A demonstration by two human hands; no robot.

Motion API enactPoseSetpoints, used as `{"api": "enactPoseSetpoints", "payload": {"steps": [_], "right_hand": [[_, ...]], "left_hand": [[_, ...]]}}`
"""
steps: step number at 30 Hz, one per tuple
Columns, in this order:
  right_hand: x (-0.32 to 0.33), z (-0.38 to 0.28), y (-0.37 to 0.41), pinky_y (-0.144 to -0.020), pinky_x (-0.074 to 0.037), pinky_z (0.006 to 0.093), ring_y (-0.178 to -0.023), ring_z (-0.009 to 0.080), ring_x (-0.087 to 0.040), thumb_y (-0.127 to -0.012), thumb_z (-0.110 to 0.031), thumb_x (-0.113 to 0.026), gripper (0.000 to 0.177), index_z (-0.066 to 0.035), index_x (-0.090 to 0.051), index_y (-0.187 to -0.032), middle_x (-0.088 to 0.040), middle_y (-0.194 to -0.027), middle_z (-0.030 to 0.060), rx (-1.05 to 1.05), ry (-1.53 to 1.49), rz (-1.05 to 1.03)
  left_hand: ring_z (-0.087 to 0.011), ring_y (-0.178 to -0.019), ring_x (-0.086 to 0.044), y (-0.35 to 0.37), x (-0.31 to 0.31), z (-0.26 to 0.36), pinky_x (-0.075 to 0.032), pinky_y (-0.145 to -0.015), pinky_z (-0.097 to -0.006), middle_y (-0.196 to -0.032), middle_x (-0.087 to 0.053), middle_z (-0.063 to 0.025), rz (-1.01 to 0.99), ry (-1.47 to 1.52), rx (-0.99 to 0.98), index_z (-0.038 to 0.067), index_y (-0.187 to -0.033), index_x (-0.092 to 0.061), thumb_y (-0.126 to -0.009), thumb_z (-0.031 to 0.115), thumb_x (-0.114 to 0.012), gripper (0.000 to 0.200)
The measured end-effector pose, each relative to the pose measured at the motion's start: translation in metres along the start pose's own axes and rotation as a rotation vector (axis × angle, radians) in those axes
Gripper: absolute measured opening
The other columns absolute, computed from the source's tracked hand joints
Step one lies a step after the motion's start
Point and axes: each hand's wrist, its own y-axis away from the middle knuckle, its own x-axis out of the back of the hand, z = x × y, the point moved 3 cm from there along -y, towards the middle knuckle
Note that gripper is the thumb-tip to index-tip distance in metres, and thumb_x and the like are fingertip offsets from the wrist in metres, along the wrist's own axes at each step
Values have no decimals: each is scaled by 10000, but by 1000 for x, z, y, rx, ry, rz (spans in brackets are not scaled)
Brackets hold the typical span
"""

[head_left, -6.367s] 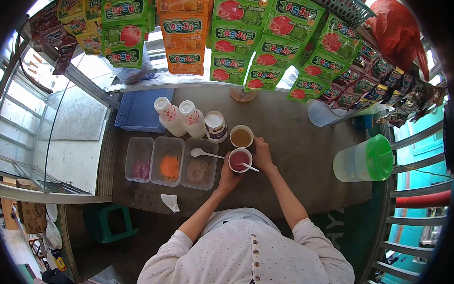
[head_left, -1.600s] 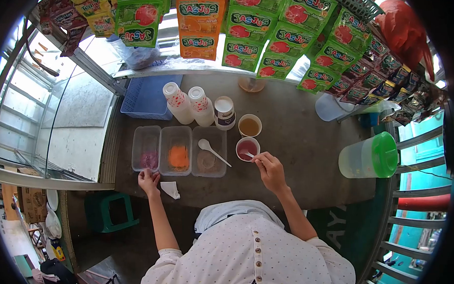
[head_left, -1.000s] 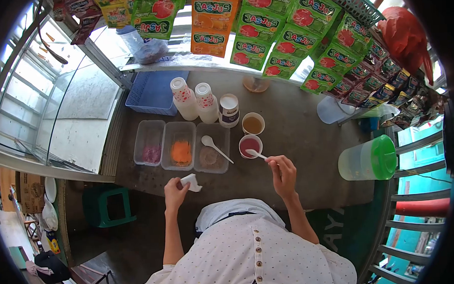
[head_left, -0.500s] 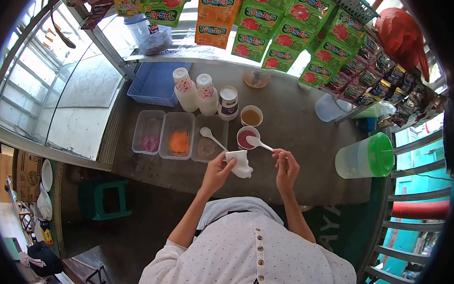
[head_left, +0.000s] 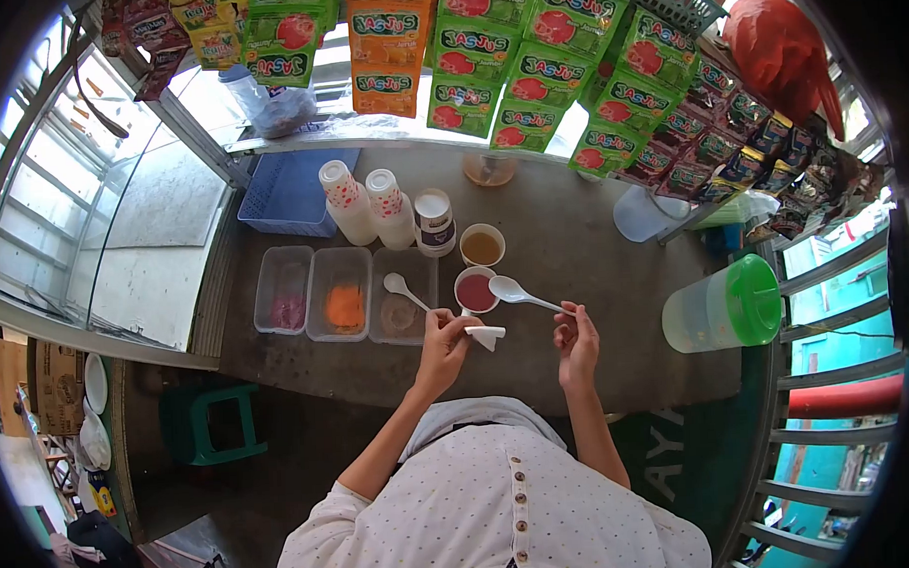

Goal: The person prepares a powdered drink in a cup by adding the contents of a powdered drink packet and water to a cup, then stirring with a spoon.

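My left hand (head_left: 445,349) pinches a folded white tissue (head_left: 487,336) just in front of a paper cup of red drink (head_left: 475,291). A white spoon (head_left: 396,284) lies across the container of brown powder (head_left: 393,314), its handle end meeting my left fingers. Between the thumb and fingers of my right hand (head_left: 577,345) is the handle of another white spoon (head_left: 515,292). Its bowl overlaps the red drink cup's right rim. Behind that cup stands a second paper cup with amber drink (head_left: 482,247).
Containers of orange powder (head_left: 343,310) and purple powder (head_left: 287,312) sit at left. Stacked cups (head_left: 384,201), a labelled tub (head_left: 434,225) and a blue basket (head_left: 286,195) stand behind. A green-lidded jug (head_left: 721,305) is at right. Drink sachets (head_left: 513,92) hang overhead.
The view has shifted slightly. The tissue, earlier hanging broad and crumpled, now appears narrower and folded. The right-hand spoon has drawn back a little from over the red drink toward the rim.
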Motion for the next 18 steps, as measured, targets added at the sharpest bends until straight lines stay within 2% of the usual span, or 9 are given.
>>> {"api": "enactPoseSetpoints", "payload": {"steps": [2,4,8,10,14,16,18], "right_hand": [[-1,0,-1,-489,-348,202,-545,65,-467,-947,-292,-474,294,-39,-620,-982,-610,-740,19,-31,-35,-9],[-4,0,1,-496,-346,219,-547,80,-464,-950,-297,-467,283,-54,-612,-951,-587,-709,11,-98,-133,-38],[-9,1,12,-508,-349,233,-545,91,-459,-954,-306,-456,283,-66,-603,-917,-564,-685,4,-160,-224,-59],[-18,-1,21,-517,-356,238,-563,91,-460,-956,-318,-450,285,-76,-594,-917,-557,-693,1,-175,-232,-134],[-24,5,34,-542,-383,236,-603,88,-495,-946,-324,-471,290,-63,-596,-951,-597,-746,24,-198,-293,-128],[-27,7,37,-547,-386,233,-617,84,-499,-946,-335,-471,291,-74,-593,-982,-606,-770,28,-191,-345,-175],[-29,10,38,-538,-378,239,-612,85,-487,-952,-338,-457,293,-79,-585,-999,-607,-791,21,-203,-343,-182]], "left_hand": [[-199,-818,-490,-2,1,4,-393,-770,-278,-871,-485,-65,1,-32,-6,53,-985,-635,-815,-18,-545,205],[-180,-838,-510,-3,-1,2,-406,-754,-269,-925,-509,-74,-144,153,147,51,-974,-629,-787,-83,-505,262],[-155,-893,-538,3,-3,8,-426,-781,-245,-963,-524,-68,-108,298,162,39,-971,-616,-730,-164,-428,368],[-142,-961,-553,5,-4,14,-436,-815,-223,-1033,-542,-64,-104,389,11,13,-984,-593,-669,-209,-368,446],[-142,-979,-550,7,-7,20,-436,-852,-249,-1038,-555,-73,-56,527,9,-5,-971,-585,-667,-193,-381,412],[-139,-953,-568,6,-6,17,-455,-840,-260,-1038,-564,-75,-24,565,-57,5,-1020,-562,-718,-178,-437,374],[-138,-949,-577,5,-7,16,-471,-818,-259,-1042,-571,-76,25,586,-44,15,-1054,-542,-755,-145,-483,344]]}}
